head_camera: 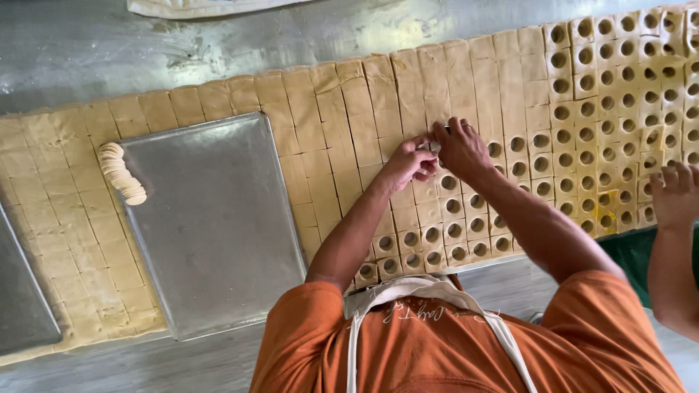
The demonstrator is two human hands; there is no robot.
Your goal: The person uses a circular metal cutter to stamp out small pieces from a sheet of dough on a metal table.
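Observation:
A wide sheet of tan dough (342, 124) covers the steel table, scored into small squares. The squares on the right (611, 94) each have a round hole punched out; those on the left are whole. My right hand (462, 151) rests on the dough at the edge of the punched area, its fingers closed around a small metal cutter (435, 145). My left hand (406, 166) has its fingertips bunched against the same spot, touching the cutter and the dough square under it. I cannot tell whether it grips anything.
A bare metal baking tray (218, 240) lies on the dough at the left, with a row of stacked dough discs (122, 173) at its upper left corner. Another tray's edge (22, 291) shows at far left. Another person's hand (676, 195) rests on the punched dough at far right.

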